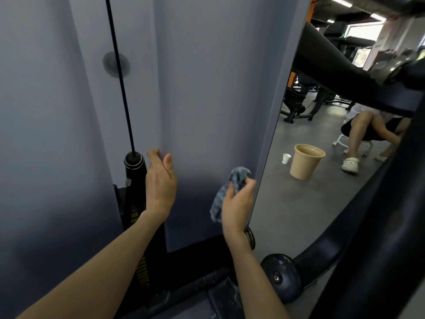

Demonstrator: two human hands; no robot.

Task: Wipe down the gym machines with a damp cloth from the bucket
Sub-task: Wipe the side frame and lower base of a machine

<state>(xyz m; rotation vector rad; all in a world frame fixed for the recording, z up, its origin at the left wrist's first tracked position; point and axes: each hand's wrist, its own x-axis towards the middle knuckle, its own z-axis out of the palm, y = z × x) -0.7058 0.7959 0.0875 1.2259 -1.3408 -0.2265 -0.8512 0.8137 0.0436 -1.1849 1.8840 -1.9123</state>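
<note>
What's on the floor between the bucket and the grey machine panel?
Head view: a small white cup stands close beside the bucket; the rest toward the grey panel is bare floor.

— Where is the cloth?
— The cloth (239,178), mottled blue, is bunched in the right hand (236,203), whose fingers (249,184) curl round it. One end pokes up above them and another hangs below the palm. It is close against the machine's cover near the right edge; whether it touches is unclear.
— And the machine?
— The machine (207,88) shows a tall, flat, grey-blue cover, upright, with black frame at its foot.
— The bucket?
— The bucket (307,161) is tan, round and open-topped, upright on the grey floor (287,203) right of the machine, well apart from the cloth.
</note>
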